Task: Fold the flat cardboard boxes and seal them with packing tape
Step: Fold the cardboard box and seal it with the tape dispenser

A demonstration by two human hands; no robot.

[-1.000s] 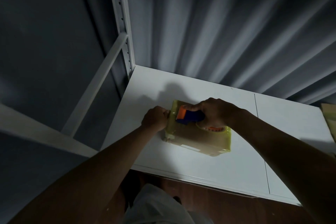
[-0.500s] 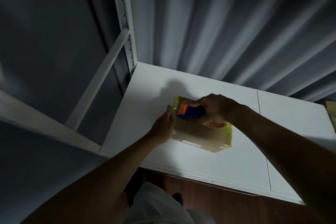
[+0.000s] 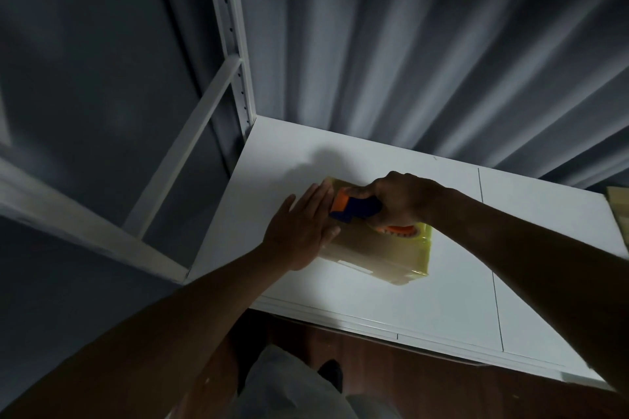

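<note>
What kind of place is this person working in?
Probably a small packing or storage corner: a white metal shelving frame, a white worktop against a grey curtain, and a box being taped.

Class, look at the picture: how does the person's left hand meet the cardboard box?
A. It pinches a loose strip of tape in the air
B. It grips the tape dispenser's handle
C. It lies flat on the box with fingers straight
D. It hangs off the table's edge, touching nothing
C: the left hand lies flat with straight fingers on the cardboard box, while the right hand grips the tape dispenser.
</note>
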